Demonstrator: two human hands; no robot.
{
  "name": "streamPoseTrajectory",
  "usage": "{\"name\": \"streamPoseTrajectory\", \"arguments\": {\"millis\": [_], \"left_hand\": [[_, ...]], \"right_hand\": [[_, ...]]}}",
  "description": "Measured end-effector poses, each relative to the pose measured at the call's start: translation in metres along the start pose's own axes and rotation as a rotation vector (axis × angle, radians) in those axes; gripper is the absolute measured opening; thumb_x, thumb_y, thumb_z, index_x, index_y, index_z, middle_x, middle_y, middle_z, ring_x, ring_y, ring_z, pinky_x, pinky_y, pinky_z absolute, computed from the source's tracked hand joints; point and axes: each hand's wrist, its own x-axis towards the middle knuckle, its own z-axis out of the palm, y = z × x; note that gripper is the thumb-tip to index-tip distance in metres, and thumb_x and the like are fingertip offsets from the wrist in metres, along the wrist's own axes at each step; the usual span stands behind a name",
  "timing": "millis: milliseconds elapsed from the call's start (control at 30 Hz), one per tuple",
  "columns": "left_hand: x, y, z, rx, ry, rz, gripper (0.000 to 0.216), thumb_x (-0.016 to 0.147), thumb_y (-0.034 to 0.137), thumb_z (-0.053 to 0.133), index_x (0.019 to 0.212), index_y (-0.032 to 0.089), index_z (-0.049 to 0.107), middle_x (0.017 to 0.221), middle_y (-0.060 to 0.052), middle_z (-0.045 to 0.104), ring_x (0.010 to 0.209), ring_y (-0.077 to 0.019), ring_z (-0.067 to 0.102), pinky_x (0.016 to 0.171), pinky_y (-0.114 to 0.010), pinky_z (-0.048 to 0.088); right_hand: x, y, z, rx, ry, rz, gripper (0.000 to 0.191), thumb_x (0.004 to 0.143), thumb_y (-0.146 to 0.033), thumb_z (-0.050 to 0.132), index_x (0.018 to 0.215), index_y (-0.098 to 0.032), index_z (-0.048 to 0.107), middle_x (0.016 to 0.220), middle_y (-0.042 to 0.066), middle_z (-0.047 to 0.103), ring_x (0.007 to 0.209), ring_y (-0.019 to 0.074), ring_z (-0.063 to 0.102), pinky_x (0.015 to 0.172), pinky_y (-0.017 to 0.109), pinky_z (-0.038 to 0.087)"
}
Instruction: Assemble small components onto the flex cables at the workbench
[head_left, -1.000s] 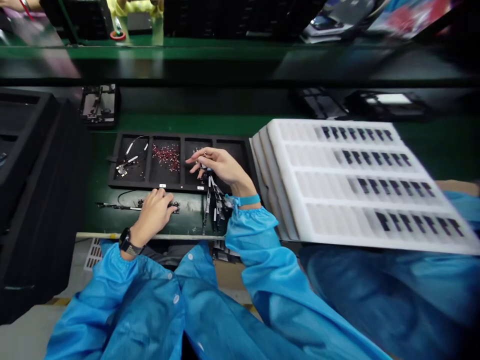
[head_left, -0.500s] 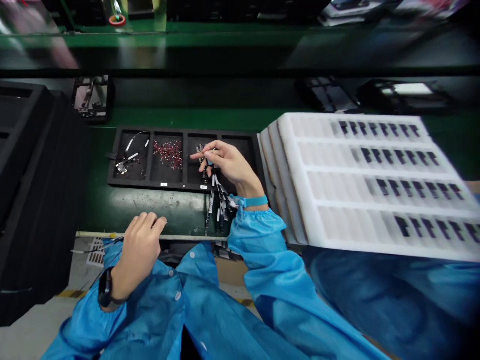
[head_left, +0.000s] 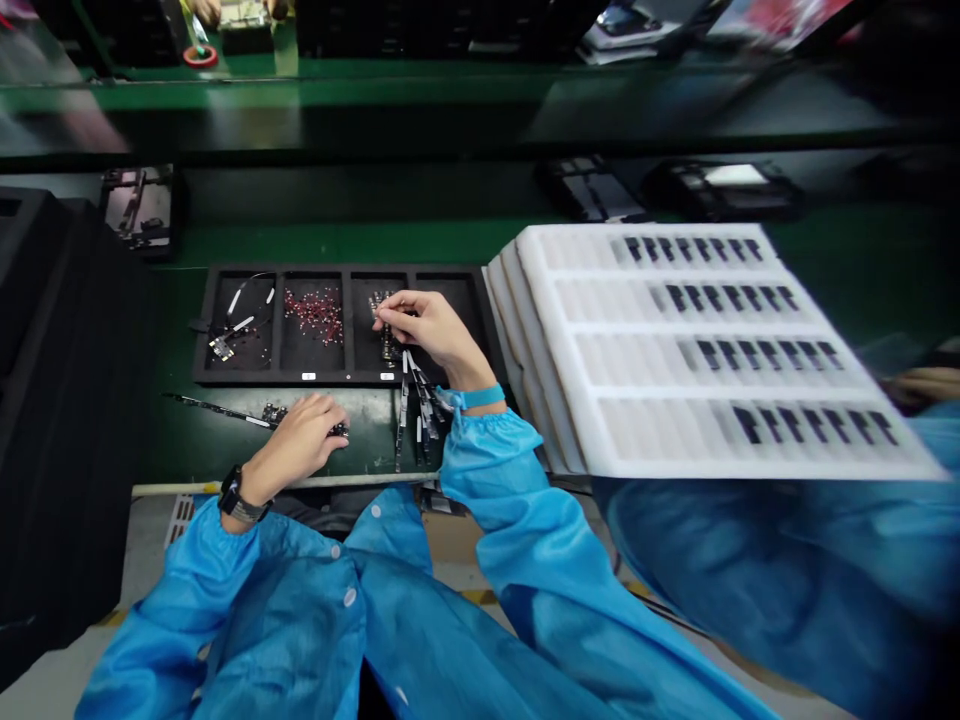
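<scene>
Head view puts my remote eye on the left hand (head_left: pixel 300 437), its fingers curled down over a flex-cable module (head_left: pixel 274 414), pinning it to the green bench mat (head_left: pixel 367 425) with its long strip trailing left. The right hand (head_left: pixel 427 335) sits over the third compartment of a black sorting tray (head_left: pixel 345 376), thumb and forefinger pinched among small metal parts (head_left: pixel 384 320), though I cannot tell whether they grip anything. Just beside that wrist, a bundle of ribbon cables (head_left: pixel 411 405) fans across the bench, apparently kept within reach. Red components (head_left: pixel 315 315) fill the second compartment, seemingly sorted apart. Stacked white foam trays (head_left: pixel 570 380) hold rows of black parts (head_left: pixel 750 425) to the right.
</scene>
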Motion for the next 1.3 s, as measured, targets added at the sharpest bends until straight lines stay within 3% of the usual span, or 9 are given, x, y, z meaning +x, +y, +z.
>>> {"name": "streamPoseTrajectory", "arguments": {"millis": [300, 600, 733, 800, 933, 1033, 1300], "left_hand": [[-0.009, -0.009, 0.020, 0.051, 0.143, 0.118, 0.003, 0.103, 0.020, 0.066, 0.105, 0.018, 0.067, 0.114, -0.010, 0.068, 0.110, -0.0287, 0.057, 0.093, -0.044, 0.044], [-0.013, -0.010, 0.024, -0.082, 0.259, 0.128, 0.012, 0.106, 0.019, 0.059, 0.101, 0.019, 0.070, 0.116, -0.011, 0.072, 0.122, -0.0280, 0.061, 0.114, -0.053, 0.041], [-0.013, 0.007, -0.006, -0.328, 0.361, 0.012, 0.014, 0.102, 0.022, 0.064, 0.092, 0.021, 0.073, 0.098, -0.007, 0.076, 0.101, -0.0250, 0.067, 0.100, -0.046, 0.050], [-0.011, 0.018, -0.033, -0.510, 0.482, -0.099, 0.008, 0.099, 0.024, 0.070, 0.098, 0.021, 0.077, 0.094, -0.005, 0.076, 0.091, -0.0221, 0.068, 0.090, -0.039, 0.053], [0.003, 0.031, -0.089, -0.793, 0.728, -0.273, 0.018, 0.090, 0.026, 0.081, 0.106, 0.019, 0.080, 0.085, -0.002, 0.072, 0.074, -0.0158, 0.064, 0.069, -0.028, 0.052], [0.027, 0.020, -0.104, -0.944, 0.724, -0.260, 0.015, 0.083, 0.023, 0.084, 0.094, 0.016, 0.076, 0.076, -0.001, 0.069, 0.066, -0.0136, 0.063, 0.064, -0.026, 0.051], [0.086, -0.029, -0.060, -1.141, 0.655, -0.264, 0.027, 0.072, 0.027, 0.088, 0.091, 0.016, 0.072, 0.068, 0.001, 0.069, 0.060, -0.0113, 0.061, 0.058, -0.023, 0.048]], "right_hand": [[0.005, 0.007, 0.003, -0.114, 0.022, -0.024, 0.033, 0.082, -0.048, 0.080, 0.087, -0.016, 0.078, 0.079, 0.005, 0.074, 0.060, 0.0108, 0.046, 0.052, 0.025, 0.031], [0.006, 0.005, 0.012, -0.221, -0.011, -0.134, 0.035, 0.084, -0.053, 0.080, 0.081, -0.018, 0.077, 0.075, 0.005, 0.074, 0.072, 0.0179, 0.062, 0.070, 0.031, 0.050], [0.003, 0.001, 0.013, -0.280, -0.024, -0.188, 0.036, 0.087, -0.055, 0.079, 0.083, -0.020, 0.077, 0.079, 0.005, 0.076, 0.080, 0.0216, 0.068, 0.083, 0.035, 0.054], [0.000, -0.002, 0.015, -0.298, -0.047, -0.207, 0.036, 0.090, -0.055, 0.077, 0.084, -0.020, 0.077, 0.080, 0.005, 0.077, 0.082, 0.0226, 0.070, 0.085, 0.036, 0.055], [-0.008, -0.009, 0.024, -0.319, -0.106, -0.243, 0.029, 0.094, -0.047, 0.073, 0.086, -0.020, 0.076, 0.081, 0.005, 0.078, 0.081, 0.0222, 0.070, 0.085, 0.036, 0.054], [-0.013, -0.011, 0.032, -0.333, -0.126, -0.247, 0.021, 0.093, -0.039, 0.073, 0.089, -0.019, 0.077, 0.080, 0.004, 0.078, 0.077, 0.0214, 0.070, 0.080, 0.034, 0.052], [-0.010, -0.005, 0.038, -0.345, -0.095, -0.250, 0.020, 0.092, -0.034, 0.066, 0.084, -0.019, 0.076, 0.072, 0.003, 0.076, 0.068, 0.0188, 0.067, 0.069, 0.030, 0.048]]}}
